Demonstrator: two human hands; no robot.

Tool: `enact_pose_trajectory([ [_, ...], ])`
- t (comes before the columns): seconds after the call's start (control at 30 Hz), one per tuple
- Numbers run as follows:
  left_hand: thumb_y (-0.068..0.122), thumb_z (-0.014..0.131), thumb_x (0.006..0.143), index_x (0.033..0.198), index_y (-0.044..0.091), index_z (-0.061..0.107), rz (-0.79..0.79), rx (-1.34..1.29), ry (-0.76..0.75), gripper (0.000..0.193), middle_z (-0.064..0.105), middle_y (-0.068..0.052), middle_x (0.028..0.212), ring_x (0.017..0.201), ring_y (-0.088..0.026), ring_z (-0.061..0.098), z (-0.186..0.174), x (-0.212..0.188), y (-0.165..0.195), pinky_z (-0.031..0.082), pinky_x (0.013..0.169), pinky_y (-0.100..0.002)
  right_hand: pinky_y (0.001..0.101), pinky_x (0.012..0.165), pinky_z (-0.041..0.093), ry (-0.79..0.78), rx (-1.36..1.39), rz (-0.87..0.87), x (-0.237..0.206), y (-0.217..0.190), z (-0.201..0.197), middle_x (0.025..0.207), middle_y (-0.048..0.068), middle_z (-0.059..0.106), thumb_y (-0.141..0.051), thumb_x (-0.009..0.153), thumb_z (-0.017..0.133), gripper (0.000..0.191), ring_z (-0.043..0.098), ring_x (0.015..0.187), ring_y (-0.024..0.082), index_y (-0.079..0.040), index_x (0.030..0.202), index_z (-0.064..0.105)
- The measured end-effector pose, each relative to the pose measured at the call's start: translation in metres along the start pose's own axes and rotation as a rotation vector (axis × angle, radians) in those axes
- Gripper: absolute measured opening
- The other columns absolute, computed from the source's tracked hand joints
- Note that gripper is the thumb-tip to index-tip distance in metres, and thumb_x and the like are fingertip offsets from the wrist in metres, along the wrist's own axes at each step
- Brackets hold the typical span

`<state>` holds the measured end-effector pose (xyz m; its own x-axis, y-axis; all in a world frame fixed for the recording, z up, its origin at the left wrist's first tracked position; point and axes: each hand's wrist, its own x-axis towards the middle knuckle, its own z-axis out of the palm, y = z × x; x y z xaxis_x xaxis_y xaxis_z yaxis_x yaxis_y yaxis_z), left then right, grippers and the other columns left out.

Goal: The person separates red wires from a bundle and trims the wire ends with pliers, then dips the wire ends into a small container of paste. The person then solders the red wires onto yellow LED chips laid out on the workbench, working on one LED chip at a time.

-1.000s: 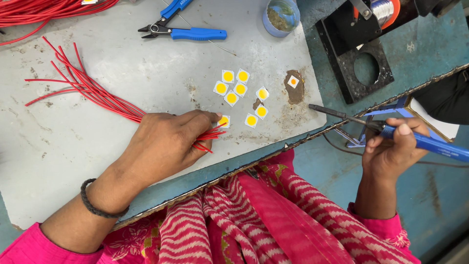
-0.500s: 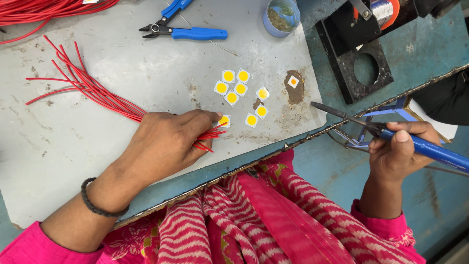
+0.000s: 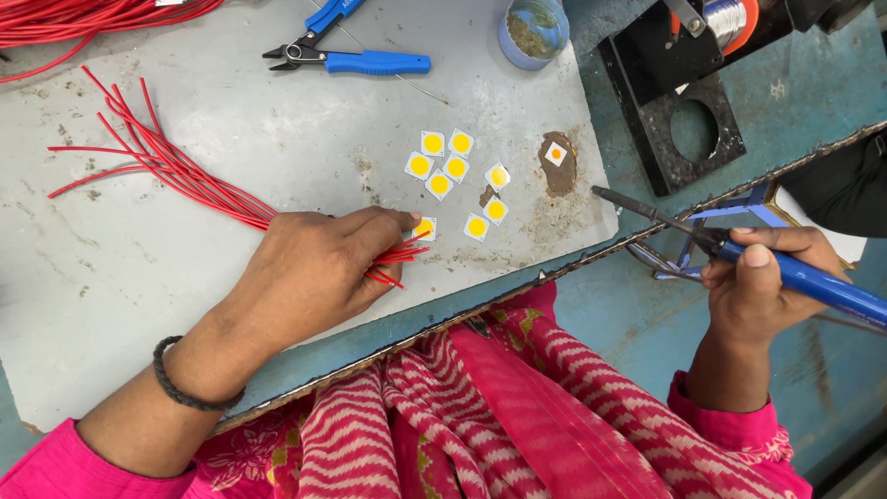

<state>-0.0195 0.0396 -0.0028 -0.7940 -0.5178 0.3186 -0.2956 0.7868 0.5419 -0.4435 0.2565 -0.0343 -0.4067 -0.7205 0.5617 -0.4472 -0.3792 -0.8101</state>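
My left hand (image 3: 314,263) lies on the grey work board (image 3: 185,305), fingers pinched over the ends of a bundle of thin red wires (image 3: 176,171) that fans out to the upper left. Just past my fingertips lie several small white square chips with yellow centres (image 3: 453,171). One more chip (image 3: 555,153) sits alone on a brown scorched patch. My right hand (image 3: 762,277) grips a blue-handled soldering iron (image 3: 813,286), its dark tip (image 3: 605,194) hovering over the board's right edge, pointing toward the chips.
Blue-handled cutters (image 3: 356,57) lie at the board's far edge, beside a small blue pot (image 3: 534,30). A black stand with a round hole (image 3: 679,129) and a solder spool (image 3: 725,18) sit on the blue bench. More red wire (image 3: 83,18) is piled top left.
The soldering iron in my right hand has drifted slightly left and up, its tip nearing the board's right edge. My left hand stays on the wires.
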Motion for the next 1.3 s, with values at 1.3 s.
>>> enact_pose_trajectory([
  [1.3, 0.020, 0.076, 0.080, 0.106, 0.005, 0.070, -0.002, 0.009, -0.044, 0.030, 0.076, -0.008, 0.098, 0.069, -0.031, 0.071, 0.000, 0.000, 0.000, 0.054, 0.056, -0.043, 0.0207, 0.050, 0.052, -0.100, -0.226, 0.008, 0.019, -0.041, 0.006, 0.077, 0.015, 0.067, -0.020, 0.109, 0.072, 0.033, 0.064, 0.054, 0.013, 0.010, 0.099, 0.063],
])
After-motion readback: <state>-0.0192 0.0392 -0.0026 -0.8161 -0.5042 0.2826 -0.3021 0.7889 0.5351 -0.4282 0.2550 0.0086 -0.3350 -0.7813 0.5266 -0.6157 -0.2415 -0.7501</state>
